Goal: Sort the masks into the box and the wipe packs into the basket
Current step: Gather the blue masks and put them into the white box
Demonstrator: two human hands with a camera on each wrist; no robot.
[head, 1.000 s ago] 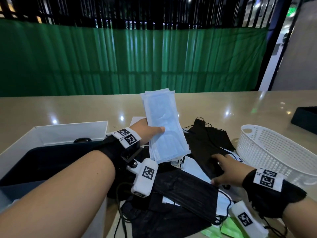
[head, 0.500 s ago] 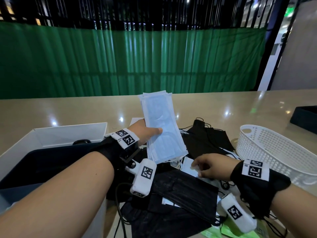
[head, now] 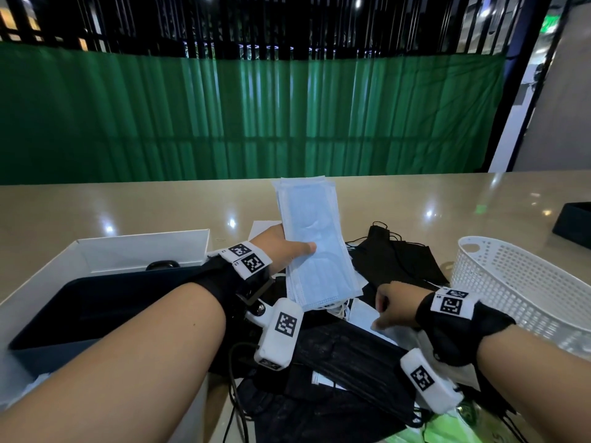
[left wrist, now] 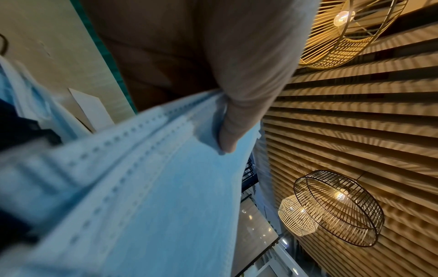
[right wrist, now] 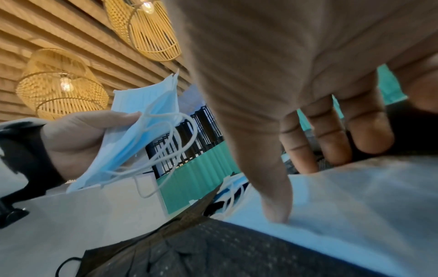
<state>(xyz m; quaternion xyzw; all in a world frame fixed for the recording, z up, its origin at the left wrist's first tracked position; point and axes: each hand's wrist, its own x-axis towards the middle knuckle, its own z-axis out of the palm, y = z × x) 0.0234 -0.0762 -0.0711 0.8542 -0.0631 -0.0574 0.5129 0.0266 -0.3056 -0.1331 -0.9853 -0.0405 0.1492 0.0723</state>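
Note:
My left hand (head: 295,251) holds a stack of light blue masks (head: 315,247) upright over the pile, thumb on its front face (left wrist: 227,131); the ear loops dangle below (right wrist: 166,150). My right hand (head: 380,314) reaches down onto a pale mask (head: 363,316) in the pile. Its thumb presses the top (right wrist: 275,206) and its fingers (right wrist: 331,142) curl over the far edge. Black masks (head: 396,260) lie spread around both hands. The white box (head: 140,247) stands at the left, the white basket (head: 524,282) at the right. A green wipe pack (head: 447,430) peeks out near my right wrist.
More black masks (head: 345,350) cover the table's near edge under my wrists. A dark tray (head: 575,219) sits at the far right. The beige table (head: 128,209) runs back to a green curtain. A dark liner fills the box.
My right hand has left the black mask, moved left and toward me, and come down on the pale mask. The left hand keeps the blue stack almost still.

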